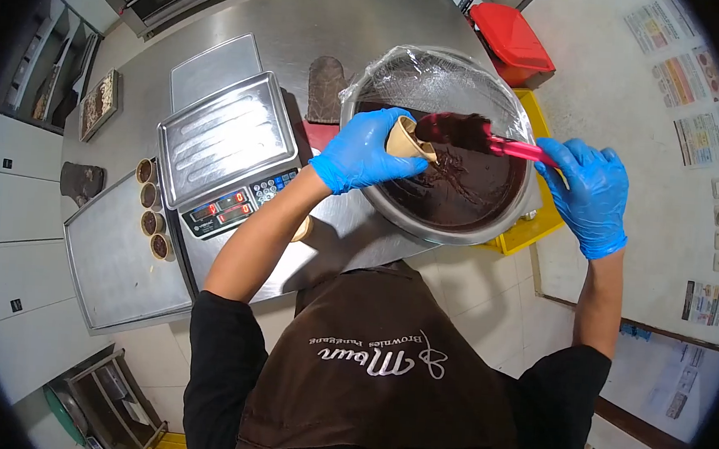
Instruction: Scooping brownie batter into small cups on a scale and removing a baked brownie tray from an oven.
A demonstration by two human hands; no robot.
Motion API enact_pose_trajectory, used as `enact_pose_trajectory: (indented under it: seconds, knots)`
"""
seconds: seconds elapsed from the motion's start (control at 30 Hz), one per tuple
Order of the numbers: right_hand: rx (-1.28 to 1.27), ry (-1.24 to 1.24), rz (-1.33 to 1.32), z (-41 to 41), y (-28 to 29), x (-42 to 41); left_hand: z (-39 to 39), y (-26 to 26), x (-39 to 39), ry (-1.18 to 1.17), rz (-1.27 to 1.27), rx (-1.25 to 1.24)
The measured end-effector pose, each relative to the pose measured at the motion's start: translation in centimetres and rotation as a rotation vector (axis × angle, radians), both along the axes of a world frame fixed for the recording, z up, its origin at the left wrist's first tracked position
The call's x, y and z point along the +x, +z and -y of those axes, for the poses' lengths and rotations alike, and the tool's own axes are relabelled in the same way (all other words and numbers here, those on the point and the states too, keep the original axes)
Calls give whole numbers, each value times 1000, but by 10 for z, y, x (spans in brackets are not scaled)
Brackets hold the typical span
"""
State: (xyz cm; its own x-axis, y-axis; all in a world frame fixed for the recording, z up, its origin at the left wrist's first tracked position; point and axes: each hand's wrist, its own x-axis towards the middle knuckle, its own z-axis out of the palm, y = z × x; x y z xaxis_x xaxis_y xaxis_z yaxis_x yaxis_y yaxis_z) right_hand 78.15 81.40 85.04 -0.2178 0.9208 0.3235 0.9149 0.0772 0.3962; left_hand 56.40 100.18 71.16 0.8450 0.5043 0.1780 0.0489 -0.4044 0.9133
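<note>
Blue gloves cover both hands. My left hand (371, 150) holds a small tan paper cup (408, 140), tilted, over a large metal bowl (370, 208) of dark brown batter (456, 187). My right hand (587, 187) grips the pink-red handle of a spatula (518, 148), whose batter-coated blade lies at the cup's mouth. Clear plastic film (445, 74) covers the far part of the bowl. Left of the bowl stands a digital scale (220, 211) with a metal tray (231, 140) on it. Another tan cup (303, 229) is partly hidden behind my left forearm.
A baking tray (118, 276) at the left holds several filled cups (150, 222). Dark oven mitts lie beyond the bowl (326, 91) and at the left (82, 181). A yellow crate (539, 206) and a red-lidded bin (513, 38) stand right of the steel table (361, 18).
</note>
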Motion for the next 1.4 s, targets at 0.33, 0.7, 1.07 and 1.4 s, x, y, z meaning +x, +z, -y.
enact_pose_trajectory:
  seconds: [0.33, 0.7, 1.07, 1.4]
  knots:
    - [-208, 37, -309, -10, -22, 29, 0, -20, -12, 45, -129, -122]
    - [-618, -348, -1978, -12, -134, 11, -35, -56, -52, 116, 82, -293]
    - [-208, -591, -2187, 42, -199, 30, -109, -160, -275, 1125, -536, 467]
    - [-78, -630, -2088, 50, -219, 24, -127, -84, -378, 1375, -234, 542]
